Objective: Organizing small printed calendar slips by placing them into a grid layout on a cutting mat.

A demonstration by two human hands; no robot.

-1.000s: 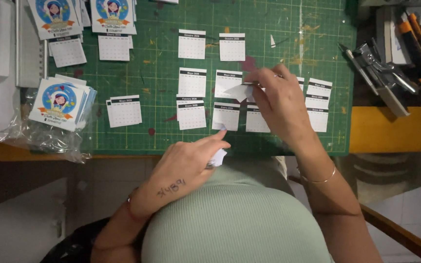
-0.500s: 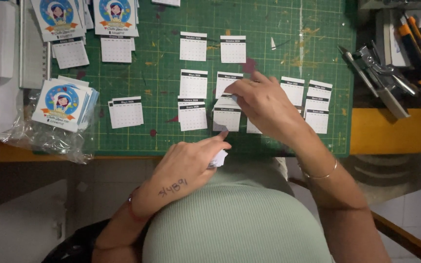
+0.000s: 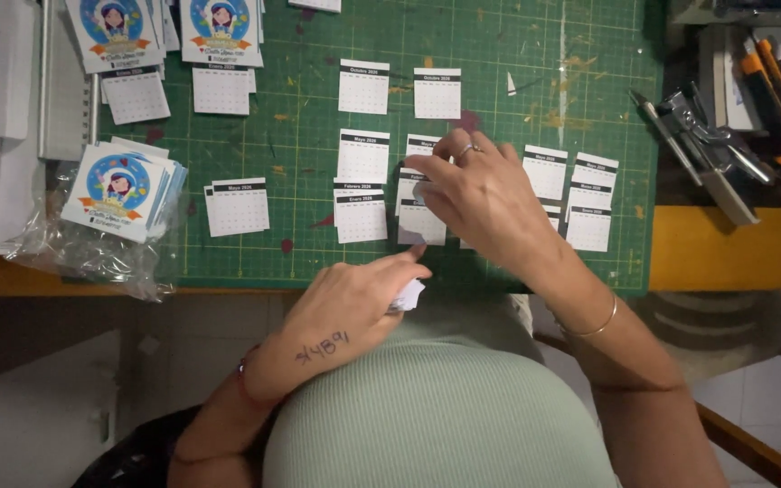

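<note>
The right hand (image 3: 485, 203) is pinching a small calendar slip (image 3: 422, 221) lying near the middle of the green cutting mat (image 3: 499, 54); the left hand (image 3: 354, 303), at the mat's near edge, is curling around a wad of white paper (image 3: 409, 294), forefinger extended. Illustrated cards (image 3: 119, 190) are lying left; cutters (image 3: 716, 136) are resting right.

The person wears a pale green ribbed top (image 3: 445, 407) that covers the torso; both arms are bare. The right hand (image 3: 485, 203) has a thin silver ring (image 3: 468, 150) on one finger and a slim gold bangle (image 3: 592, 325) at the wrist. The left hand (image 3: 345, 312) bears dark handwritten marks on its back, with a red band (image 3: 244, 384) at the wrist.
</note>
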